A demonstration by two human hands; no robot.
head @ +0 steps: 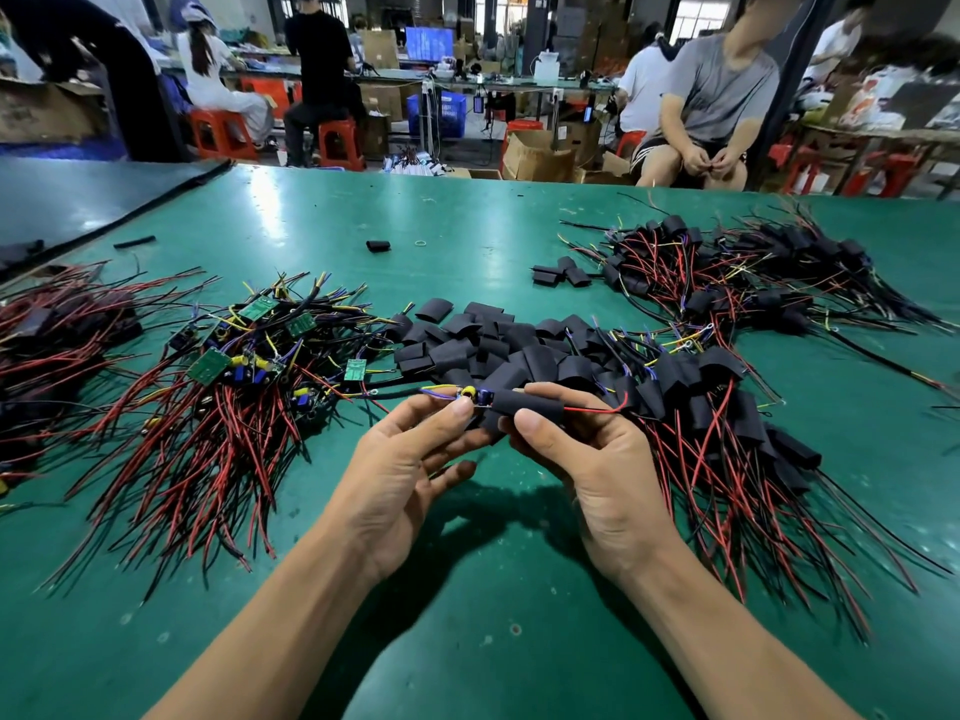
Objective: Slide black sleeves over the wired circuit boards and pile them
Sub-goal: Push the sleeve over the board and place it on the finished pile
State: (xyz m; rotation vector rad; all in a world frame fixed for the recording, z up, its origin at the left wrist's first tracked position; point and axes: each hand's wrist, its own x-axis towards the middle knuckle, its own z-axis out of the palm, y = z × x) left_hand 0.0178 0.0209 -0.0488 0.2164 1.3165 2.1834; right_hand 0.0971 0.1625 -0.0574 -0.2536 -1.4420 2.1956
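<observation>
Both our hands hover above the bench (467, 589): right hand (587, 459) pinches the sleeve (527, 406), left hand (410, 459) pinches the board (475, 396), protruding leftward along the sleeve's left-right axis.

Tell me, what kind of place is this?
Probably an electronics assembly workshop. The green worktable holds a heap of bare wired circuit boards and a pile of black sleeves, and other workers sit on red stools behind.

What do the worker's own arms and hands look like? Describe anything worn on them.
Both the left hand and right hand are bare: no gloves, rings, watch or wrist strap show. The forearms are uncovered to the frame's lower edge, with no sleeve in sight. Fingernails are short and unpainted.
</observation>
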